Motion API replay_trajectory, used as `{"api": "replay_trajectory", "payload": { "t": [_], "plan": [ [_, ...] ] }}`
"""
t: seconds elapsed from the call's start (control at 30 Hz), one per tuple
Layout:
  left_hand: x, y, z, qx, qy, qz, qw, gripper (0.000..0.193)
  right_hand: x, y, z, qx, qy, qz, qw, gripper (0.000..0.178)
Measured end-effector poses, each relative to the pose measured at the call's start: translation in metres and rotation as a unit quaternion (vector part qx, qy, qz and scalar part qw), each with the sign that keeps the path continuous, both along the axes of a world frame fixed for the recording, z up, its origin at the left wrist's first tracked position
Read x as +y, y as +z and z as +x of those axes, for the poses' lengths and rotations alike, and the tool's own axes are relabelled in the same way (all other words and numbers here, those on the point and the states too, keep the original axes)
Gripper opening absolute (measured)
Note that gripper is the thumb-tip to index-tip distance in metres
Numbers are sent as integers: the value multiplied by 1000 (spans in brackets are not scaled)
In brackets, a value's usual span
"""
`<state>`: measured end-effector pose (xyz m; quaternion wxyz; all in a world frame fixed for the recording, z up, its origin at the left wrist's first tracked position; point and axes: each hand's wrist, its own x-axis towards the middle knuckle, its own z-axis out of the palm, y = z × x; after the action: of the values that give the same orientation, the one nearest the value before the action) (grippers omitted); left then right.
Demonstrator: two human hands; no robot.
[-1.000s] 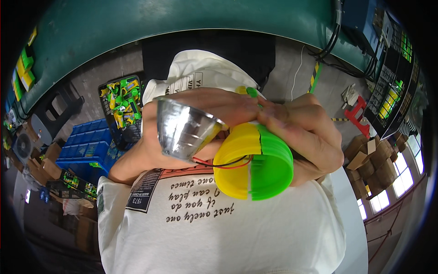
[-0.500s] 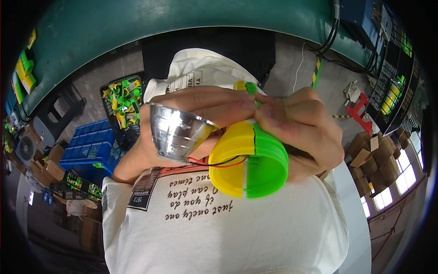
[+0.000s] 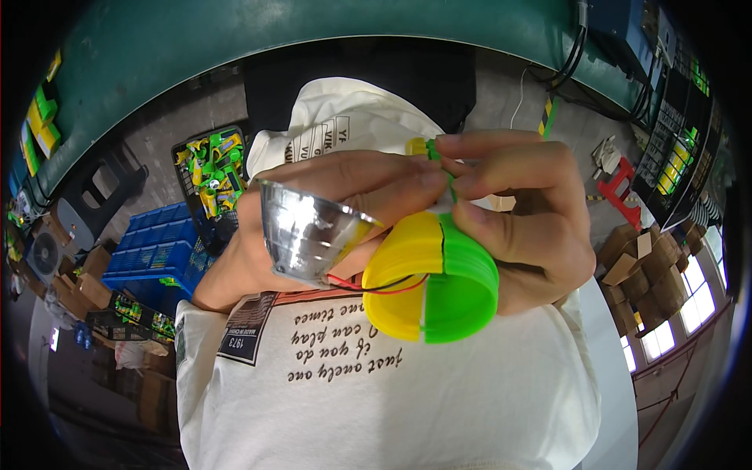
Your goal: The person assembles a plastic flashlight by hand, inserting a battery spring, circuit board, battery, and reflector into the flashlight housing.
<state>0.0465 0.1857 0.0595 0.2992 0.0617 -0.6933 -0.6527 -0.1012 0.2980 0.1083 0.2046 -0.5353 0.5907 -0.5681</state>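
Note:
Between my hands is a plastic flashlight housing (image 3: 474,294), half yellow and half green, its round open end facing me. A dark gap shows along part of the seam where the halves meet. My left hand (image 3: 345,180) is closed on the yellow half, its fingertips near the seam. My right hand (image 3: 536,215) grips the green half, thumb beside the seam and index finger at the housing's far end. A shiny silver reflector cup (image 3: 301,231) rests against my left hand. Red and black wires (image 3: 376,290) run from its base into the housing, whose far part is mostly hidden by fingers.
A green-topped table (image 3: 352,19) curves across the far side. At left stand a black crate (image 3: 188,176) full of yellow-green parts, a blue crate (image 3: 153,247) and a dark stool (image 3: 102,188). A red stool (image 3: 619,192) and cardboard boxes (image 3: 638,270) are at right.
My right index finger and thumb have moved apart, the finger shifting toward the housing's far end. The housing and reflector have shifted slightly to the right.

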Motion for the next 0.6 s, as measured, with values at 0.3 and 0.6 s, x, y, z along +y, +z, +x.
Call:
{"api": "replay_trajectory", "payload": {
  "t": [0.3,0.6],
  "plan": [
    [-23,55,-3,-225,-97,19,969,34,3,4,-3,-35,43,33,998,39],
    [3,17,11,-68,-49,45,995,35,6,-2,-7,-55,83,24,995,39]
  ]
}}
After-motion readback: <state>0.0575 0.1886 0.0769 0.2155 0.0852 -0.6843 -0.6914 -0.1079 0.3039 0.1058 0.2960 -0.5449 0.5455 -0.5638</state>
